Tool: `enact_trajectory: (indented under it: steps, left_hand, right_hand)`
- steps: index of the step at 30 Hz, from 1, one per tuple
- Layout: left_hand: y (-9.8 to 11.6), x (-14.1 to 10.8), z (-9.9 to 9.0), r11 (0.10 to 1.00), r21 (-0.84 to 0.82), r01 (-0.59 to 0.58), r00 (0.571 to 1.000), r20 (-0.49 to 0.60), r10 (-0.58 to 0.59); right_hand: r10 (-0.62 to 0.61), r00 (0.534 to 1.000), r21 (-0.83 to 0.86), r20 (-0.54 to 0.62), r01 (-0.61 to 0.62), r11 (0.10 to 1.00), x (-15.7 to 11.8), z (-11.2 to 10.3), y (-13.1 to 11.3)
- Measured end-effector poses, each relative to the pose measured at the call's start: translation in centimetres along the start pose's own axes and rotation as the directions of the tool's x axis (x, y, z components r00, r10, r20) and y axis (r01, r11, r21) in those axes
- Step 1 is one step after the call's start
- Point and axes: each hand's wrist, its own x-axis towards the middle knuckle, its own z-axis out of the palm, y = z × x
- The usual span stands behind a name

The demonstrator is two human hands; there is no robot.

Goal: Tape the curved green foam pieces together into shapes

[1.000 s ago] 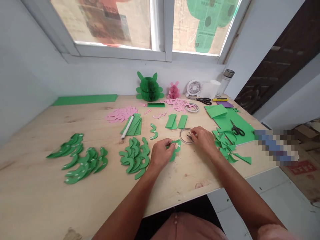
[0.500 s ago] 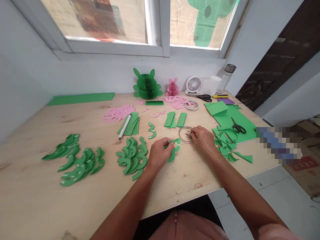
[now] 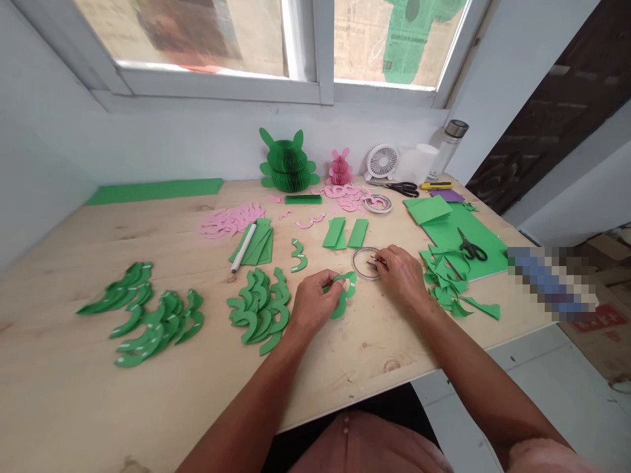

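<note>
Between the thumb and fingers of my left hand (image 3: 315, 299) is a wavy green paper piece (image 3: 349, 287) with a small white patch on it. My right hand (image 3: 400, 272) is closed on a small dark-tipped metal tool (image 3: 377, 261), whose tips lie over a roll of thin tape (image 3: 362, 270). The tool's exact kind is hard to make out. Left of my left hand lies a pile of wavy green pieces (image 3: 263, 315). A single wavy green piece with white marks (image 3: 298, 255) rests above it.
More green pieces (image 3: 158, 328) lie at the left. A white marker (image 3: 244, 248) rests on green strips. Green scraps (image 3: 446, 279) and black scissors (image 3: 472, 247) are at the right. Behind stand a green paper figure (image 3: 288, 165), a pink one (image 3: 340, 169) and a fan (image 3: 382, 161).
The camera view has shifted slightly. Both hands keep nearly the same place and the same hold.
</note>
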Motion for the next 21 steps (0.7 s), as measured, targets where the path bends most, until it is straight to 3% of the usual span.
enact_trajectory:
  steps: [12, 21]
  left_hand:
    - [0.35, -0.06, -0.06, 0.999, -0.022, 0.032, 0.999, 0.013, -0.032]
    - [0.47, -0.19, -0.14, 0.998, 0.061, -0.019, 1.0, 0.021, 0.017]
  right_hand:
    - [0.015, 1.0, 0.006, -0.023, -0.015, 1.0, 0.09, 0.33, -0.06]
    - [0.086, 0.996, 0.146, 0.014, -0.087, 0.985, 0.24, 0.44, 0.25]
